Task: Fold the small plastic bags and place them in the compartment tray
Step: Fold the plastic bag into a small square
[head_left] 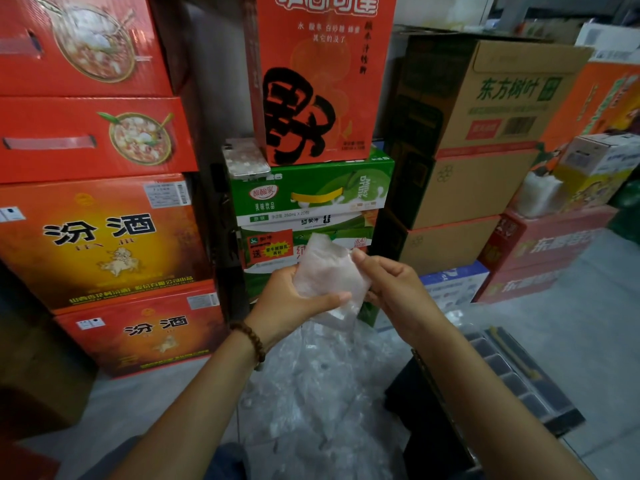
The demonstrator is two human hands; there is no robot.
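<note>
At frame centre, the left hand point(294, 299) and right hand point(388, 289) are pinching a small plastic bag point(329, 271), each grip clamped on an edge; likely light, limp, slippery, best taken at corners.

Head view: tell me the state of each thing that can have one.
small plastic bag: held up off the pile, by both hands.
left hand: grips the bag's lower left.
right hand: pinches the bag's right edge.
pile of plastic bags: loose, crumpled, below the hands.
compartment tray: lies at right, apart from the hands.
</note>
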